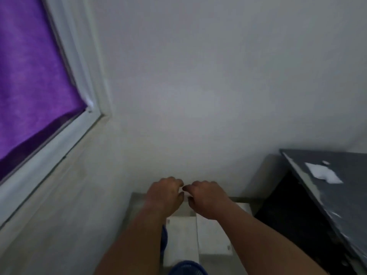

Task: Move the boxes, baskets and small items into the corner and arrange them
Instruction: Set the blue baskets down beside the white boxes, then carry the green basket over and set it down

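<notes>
Although your left hand and right hand meet, fingers curled, over the far end of the white box, which extends back toward you, what they hold cannot be determined.

Looks like a room in a home, seen at a corner: plain white plastered wall, a white window frame with a purple curtain behind it on the left, and a dark cabinet with a glossy grey top on the right, a white scrap lying on it.
</notes>
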The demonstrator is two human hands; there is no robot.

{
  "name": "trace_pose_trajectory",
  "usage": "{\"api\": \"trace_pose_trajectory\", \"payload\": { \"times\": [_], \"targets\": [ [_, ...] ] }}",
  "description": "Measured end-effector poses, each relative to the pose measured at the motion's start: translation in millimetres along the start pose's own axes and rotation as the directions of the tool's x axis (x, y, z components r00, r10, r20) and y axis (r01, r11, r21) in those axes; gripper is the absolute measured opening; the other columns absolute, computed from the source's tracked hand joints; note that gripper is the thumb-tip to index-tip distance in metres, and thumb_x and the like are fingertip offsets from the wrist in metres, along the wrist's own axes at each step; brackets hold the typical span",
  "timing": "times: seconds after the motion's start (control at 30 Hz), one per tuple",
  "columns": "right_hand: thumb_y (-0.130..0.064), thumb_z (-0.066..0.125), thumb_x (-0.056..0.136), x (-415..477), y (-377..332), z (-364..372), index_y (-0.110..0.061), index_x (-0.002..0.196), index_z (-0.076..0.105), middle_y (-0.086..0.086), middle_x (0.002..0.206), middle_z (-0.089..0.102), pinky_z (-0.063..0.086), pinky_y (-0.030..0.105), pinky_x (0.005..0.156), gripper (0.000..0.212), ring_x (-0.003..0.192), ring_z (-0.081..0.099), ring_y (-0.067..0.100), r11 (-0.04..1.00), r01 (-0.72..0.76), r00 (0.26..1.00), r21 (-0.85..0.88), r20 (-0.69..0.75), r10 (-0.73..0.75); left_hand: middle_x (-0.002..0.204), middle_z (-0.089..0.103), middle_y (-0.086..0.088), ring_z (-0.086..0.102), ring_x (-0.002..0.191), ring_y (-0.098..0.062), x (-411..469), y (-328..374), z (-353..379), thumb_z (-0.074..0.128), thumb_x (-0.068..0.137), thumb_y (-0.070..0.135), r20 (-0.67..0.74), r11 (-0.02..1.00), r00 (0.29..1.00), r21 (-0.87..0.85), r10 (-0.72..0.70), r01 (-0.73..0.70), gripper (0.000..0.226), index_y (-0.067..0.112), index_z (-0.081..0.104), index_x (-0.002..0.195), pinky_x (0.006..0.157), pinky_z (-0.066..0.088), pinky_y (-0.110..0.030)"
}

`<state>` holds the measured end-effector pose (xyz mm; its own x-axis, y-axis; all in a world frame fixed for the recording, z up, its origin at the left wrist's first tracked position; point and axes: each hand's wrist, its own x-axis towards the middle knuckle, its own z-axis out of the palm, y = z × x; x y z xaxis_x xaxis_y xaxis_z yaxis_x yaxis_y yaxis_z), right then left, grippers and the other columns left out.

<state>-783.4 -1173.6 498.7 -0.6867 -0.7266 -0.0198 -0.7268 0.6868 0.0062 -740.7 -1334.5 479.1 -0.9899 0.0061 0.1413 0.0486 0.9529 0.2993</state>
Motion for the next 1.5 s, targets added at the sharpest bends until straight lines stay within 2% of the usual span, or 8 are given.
{"api": "trace_pose_trajectory", "payload": {
  "times": [0.2, 0.37, 0.47, 0.73, 0.9, 1.03, 1.23, 1.5],
  "targets": [
    [-0.033, 0.041, 0.098, -74, -8, -8, -0.02, 0.131, 0.053, 0.009, 0.112, 0.063, 0.05, 0.041, 0.084, 0.037, 0.1, 0.062, 0.03, 0.955, -0.277, 0.96, 0.104, -0.003, 0.279, 0.112, 0.064, 0.005, 0.058, 0.099, -0.018, -12, 50, 1, 0.05, 0.093, 0.04, 0.077, 0.966, 0.963, -0.018, 0.259, -0.258, 0.029, 0.028, 0.063, 0.116, 0.081, 0.049, -0.033],
    [-0.029, 0.041, 0.099, -195, 0, -2, -0.019, 0.128, 0.052, 0.01, 0.112, 0.062, 0.05, 0.041, 0.079, 0.033, 0.096, 0.062, 0.03, 0.835, -0.545, 0.838, 0.078, 0.074, 0.54, 0.107, 0.064, 0.005, 0.06, 0.096, -0.017, -43, 153, 38, 0.055, 0.092, 0.04, 0.187, 0.84, 0.819, -0.141, 0.542, -0.524, 0.02, 0.027, 0.063, 0.106, 0.08, 0.05, -0.033],
    [-0.029, 0.044, 0.096, -289, 7, -9, -0.017, 0.125, 0.055, 0.012, 0.117, 0.062, 0.047, 0.039, 0.082, 0.033, 0.104, 0.061, 0.034, 0.697, -0.708, 0.705, 0.113, 0.075, 0.705, 0.107, 0.065, 0.005, 0.061, 0.097, -0.017, -70, 240, 56, 0.052, 0.09, 0.04, 0.23, 0.712, 0.674, -0.184, 0.702, -0.678, 0.022, 0.027, 0.064, 0.103, 0.081, 0.049, -0.033],
    [-0.026, 0.044, 0.096, -627, -42, -32, -0.014, 0.12, 0.058, 0.013, 0.115, 0.062, 0.047, 0.04, 0.081, 0.03, 0.102, 0.061, 0.034, 0.115, -0.989, 0.123, 0.089, 0.083, 0.989, 0.109, 0.066, 0.001, 0.062, 0.1, -0.022, -273, 534, 99, 0.053, 0.085, 0.036, 0.171, 0.201, 0.147, -0.368, 0.974, -0.908, 0.023, 0.025, 0.063, 0.102, 0.079, 0.049, -0.034],
    [-0.027, 0.04, 0.095, -806, -117, -35, -0.025, 0.128, 0.052, 0.008, 0.117, 0.06, 0.048, 0.039, 0.081, 0.035, 0.105, 0.059, 0.031, -0.281, -0.958, -0.274, 0.056, 0.106, 0.956, 0.109, 0.064, 0.005, 0.062, 0.098, -0.02, -436, 656, 100, 0.05, 0.088, 0.041, 0.082, -0.093, -0.146, -0.453, 0.986, -0.886, 0.025, 0.029, 0.061, 0.108, 0.078, 0.049, -0.032],
    [-0.027, 0.04, 0.096, -891, -175, -27, -0.026, 0.137, 0.049, 0.006, 0.126, 0.057, 0.047, 0.039, 0.086, 0.042, 0.111, 0.057, 0.027, -0.492, -0.866, -0.481, 0.086, 0.116, 0.869, 0.109, 0.064, 0.003, 0.061, 0.097, -0.019, -530, 714, 111, 0.046, 0.093, 0.043, 0.071, -0.264, -0.334, -0.471, 0.94, -0.842, 0.03, 0.027, 0.061, 0.114, 0.078, 0.049, -0.032],
    [-0.032, 0.042, 0.096, -985, -195, 5, -0.028, 0.137, 0.05, 0.004, 0.128, 0.059, 0.048, 0.037, 0.087, 0.042, 0.11, 0.058, 0.024, -0.652, -0.751, -0.635, 0.107, 0.153, 0.757, 0.108, 0.065, 0.001, 0.061, 0.096, -0.019, -614, 787, 143, 0.047, 0.094, 0.041, 0.104, -0.421, -0.532, -0.493, 0.84, -0.761, 0.031, 0.025, 0.062, 0.116, 0.078, 0.051, -0.034],
    [-0.032, 0.041, 0.099, -1110, -102, 31, -0.031, 0.143, 0.044, 0.004, 0.14, 0.052, 0.044, 0.036, 0.095, 0.044, 0.121, 0.052, 0.024, -0.758, -0.631, -0.732, 0.169, 0.197, 0.653, 0.115, 0.064, -0.001, 0.061, 0.102, -0.02, -606, 956, 214, 0.047, 0.095, 0.043, 0.161, -0.514, -0.631, -0.446, 0.759, -0.733, 0.037, 0.023, 0.059, 0.124, 0.081, 0.051, -0.031]
  ]
}}
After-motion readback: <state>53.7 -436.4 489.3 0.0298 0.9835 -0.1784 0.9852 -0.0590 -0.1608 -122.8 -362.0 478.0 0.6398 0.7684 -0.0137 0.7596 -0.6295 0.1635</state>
